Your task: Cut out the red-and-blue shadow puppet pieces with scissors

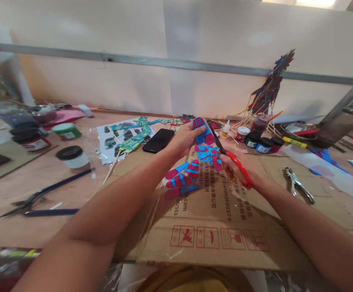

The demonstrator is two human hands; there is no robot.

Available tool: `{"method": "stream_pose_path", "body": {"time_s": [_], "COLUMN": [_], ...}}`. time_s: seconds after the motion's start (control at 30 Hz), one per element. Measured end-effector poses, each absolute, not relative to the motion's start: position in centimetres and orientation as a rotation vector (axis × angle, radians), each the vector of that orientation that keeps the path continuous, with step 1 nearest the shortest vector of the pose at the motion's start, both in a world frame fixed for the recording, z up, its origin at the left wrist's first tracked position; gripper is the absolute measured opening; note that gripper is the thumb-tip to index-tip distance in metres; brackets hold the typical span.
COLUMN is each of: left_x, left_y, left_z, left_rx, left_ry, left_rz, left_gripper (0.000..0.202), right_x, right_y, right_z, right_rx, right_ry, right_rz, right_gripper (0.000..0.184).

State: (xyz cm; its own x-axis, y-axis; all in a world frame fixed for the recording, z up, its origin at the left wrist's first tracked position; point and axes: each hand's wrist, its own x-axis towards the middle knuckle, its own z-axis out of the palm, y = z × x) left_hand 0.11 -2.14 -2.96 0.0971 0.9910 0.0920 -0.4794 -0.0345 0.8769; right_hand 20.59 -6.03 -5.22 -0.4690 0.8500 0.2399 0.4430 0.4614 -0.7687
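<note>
White panel (118,87) backs the site, a grey rail running across it. Table (0,194) below, crowded left, right and along the back. On it, in front of the person, a flattened cardboard sheet (249,237), printed with dark characters and red handling symbols. Back right: bundle of painted figures (267,91), upright but leaning, thin sticks splayed beneath. Far right: tilted drinking bottle (340,125). Left of cardboard: blue-handled shears (54,186), handles spread. Behind the cardboard's left part: printed sheet (105,156), partly under yellow-and-teal cutouts (136,142).

Left hand (184,140) raised over the cardboard's far part; grip narrow, pinching a blue-and-magenta cutout (205,132). Right hand (241,162) just to its right; grip closed round the handles of red-handled scissors (246,176), dark blades angled up along the held cutout's right edge. Cannot tell how far the blades part

Loose painted pieces (184,178), same colours, lie on cardboard below the left hand. A further patterned bit shows between the hands; cannot tell if joined to the held one. Black phone (158,140) left of left hand. Silver hole punch (296,184) right of right hand. Paint jars (264,145) in a cluster behind the right hand; small white glue bottle (225,129) near them
</note>
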Motion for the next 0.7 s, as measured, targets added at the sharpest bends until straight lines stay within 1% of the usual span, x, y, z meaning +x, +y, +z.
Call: {"method": "stream_pose_path", "body": {"time_s": [0.27,0.7], "left_x": [0.28,0.2], "left_y": [-2.36,-2.35], "left_z": [-2.9,-2.93], "left_rx": [0.928,0.928], "left_ry": [0.711,0.714], "left_rz": [1.383,1.384], "left_gripper": [0.012,0.01], "right_x": [20.42,20.23], "right_y": [-6.36,-6.6], "right_z": [-5.04,-5.01], "right_rx": [-1.102,-1.107], "right_ry": [-2.09,-2.072], "right_rz": [0.894,0.911], "right_gripper": [0.035,0.037]}}
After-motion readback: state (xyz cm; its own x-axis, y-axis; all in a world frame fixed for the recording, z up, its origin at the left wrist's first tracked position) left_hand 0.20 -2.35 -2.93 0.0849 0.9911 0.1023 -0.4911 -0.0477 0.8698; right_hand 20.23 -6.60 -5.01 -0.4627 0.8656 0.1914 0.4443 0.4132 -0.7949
